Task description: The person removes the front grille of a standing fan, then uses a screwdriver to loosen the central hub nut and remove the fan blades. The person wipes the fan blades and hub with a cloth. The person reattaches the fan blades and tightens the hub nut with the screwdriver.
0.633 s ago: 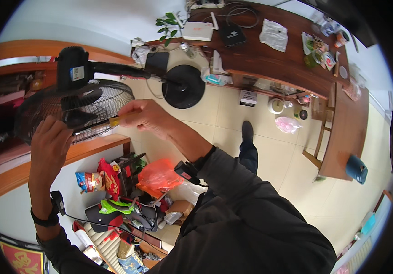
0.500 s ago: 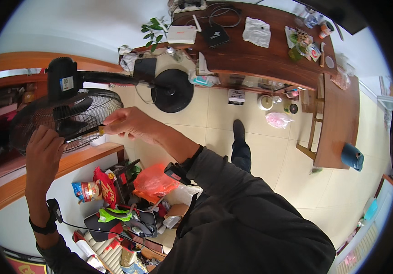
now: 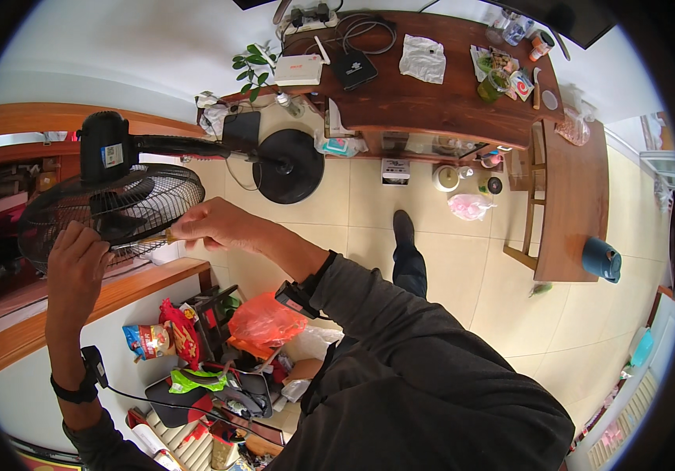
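A black fan lies tilted at the left, with its wire guard [image 3: 157,196] below the dark motor housing [image 3: 104,153]. My left hand [image 3: 76,263] is closed on the near rim of the guard, its fingers curled. My right hand [image 3: 215,228] pinches a slim tool with a yellowish handle [image 3: 166,237], whose shaft runs along the rim toward my left hand; its tip is too hidden to make out. The fan's pole leads back to a round black base [image 3: 289,184] on the floor.
Behind is a dark wooden desk [image 3: 447,106] with a router [image 3: 296,72] and bottles. A wooden bench [image 3: 573,212] stands right. Below the wooden ledge [image 3: 117,282] lie bags and clutter [image 3: 263,318]. My foot [image 3: 404,231] is on the tiled floor.
The view has shifted, so the fan and both hands sit further left and slightly lower in the picture. Both hands stay at the guard's rim, the right still holding the tool.
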Demonstrator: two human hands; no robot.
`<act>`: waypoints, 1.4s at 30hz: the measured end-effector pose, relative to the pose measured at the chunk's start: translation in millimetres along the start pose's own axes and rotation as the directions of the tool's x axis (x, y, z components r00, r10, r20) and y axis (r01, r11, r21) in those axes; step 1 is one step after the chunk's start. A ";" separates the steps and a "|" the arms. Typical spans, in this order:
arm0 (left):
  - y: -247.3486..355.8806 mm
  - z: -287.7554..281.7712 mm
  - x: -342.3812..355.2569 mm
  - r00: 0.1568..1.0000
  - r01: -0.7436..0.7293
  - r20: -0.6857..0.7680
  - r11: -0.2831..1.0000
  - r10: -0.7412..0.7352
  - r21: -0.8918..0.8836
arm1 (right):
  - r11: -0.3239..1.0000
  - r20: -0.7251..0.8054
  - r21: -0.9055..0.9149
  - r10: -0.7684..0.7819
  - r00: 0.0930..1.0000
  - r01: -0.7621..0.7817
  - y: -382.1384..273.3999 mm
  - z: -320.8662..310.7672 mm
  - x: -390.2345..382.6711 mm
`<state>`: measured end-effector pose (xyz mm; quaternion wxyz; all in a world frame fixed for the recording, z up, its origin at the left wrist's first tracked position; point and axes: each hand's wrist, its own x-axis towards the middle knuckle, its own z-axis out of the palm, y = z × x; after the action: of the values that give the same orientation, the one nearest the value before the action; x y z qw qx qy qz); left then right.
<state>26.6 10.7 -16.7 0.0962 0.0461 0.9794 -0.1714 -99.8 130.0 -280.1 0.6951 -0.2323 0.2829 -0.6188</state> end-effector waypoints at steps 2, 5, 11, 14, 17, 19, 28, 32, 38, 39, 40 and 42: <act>-1.2 0.0 0.2 1.000 0.008 0.011 1.000 -0.008 -0.003 | 0.996 0.052 0.052 0.065 0.997 -0.068 -0.7 -3.2 2.4; -1.9 1.0 -0.6 0.999 0.021 0.027 1.000 -0.021 0.000 | 0.996 -0.013 0.056 -0.070 0.997 0.070 3.6 -1.2 5.8; -1.1 1.0 -1.0 0.998 0.049 0.047 0.999 -0.049 0.001 | 0.943 -0.028 -0.060 -0.330 0.944 0.328 10.3 1.9 9.3; -1.1 0.1 0.0 0.996 0.058 0.065 0.998 -0.059 0.018 | 0.987 0.073 0.030 -0.159 0.985 0.157 10.3 -1.8 13.0; 0.0 0.5 -0.4 0.995 0.067 0.071 0.997 -0.069 0.023 | 0.966 0.163 0.085 -0.257 0.953 0.246 12.9 -3.8 18.7; 0.6 1.9 -0.4 0.996 0.064 0.053 0.997 -0.067 0.042 | 0.956 0.144 0.150 -0.273 0.951 0.252 15.5 -3.8 22.8; 4.6 0.9 -0.4 0.995 0.075 0.065 0.997 -0.076 0.020 | 0.607 0.027 -0.605 -0.631 0.776 0.515 1.8 7.1 18.1; 4.5 1.8 1.3 0.996 0.064 0.053 0.998 -0.065 0.030 | 0.537 0.011 -0.658 -0.695 0.719 0.529 6.9 -9.8 9.8; 4.1 4.3 -2.3 0.994 0.085 0.071 0.995 -0.089 0.054 | 0.595 -0.324 -0.673 -0.771 0.548 0.439 40.2 -185.9 -57.7; 4.5 4.8 -3.2 0.995 0.077 0.057 0.995 -0.081 0.068 | 0.631 -0.432 -0.748 -0.698 0.572 0.205 41.7 -225.7 -84.0; 5.1 5.0 -4.0 0.995 0.080 0.059 0.994 -0.085 0.079 | 0.383 -0.400 -0.913 -0.778 0.484 -0.140 37.9 -263.9 -103.5; 6.1 5.0 -5.2 0.995 0.079 0.057 0.992 -0.085 0.097 | 0.334 -0.534 -0.814 -0.753 0.384 -0.476 30.7 -322.4 -142.5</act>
<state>33.4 14.4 -22.3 0.1168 0.0050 0.9678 -0.2229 -307.4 284.0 -521.7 0.0685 -0.2310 0.8737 -0.4227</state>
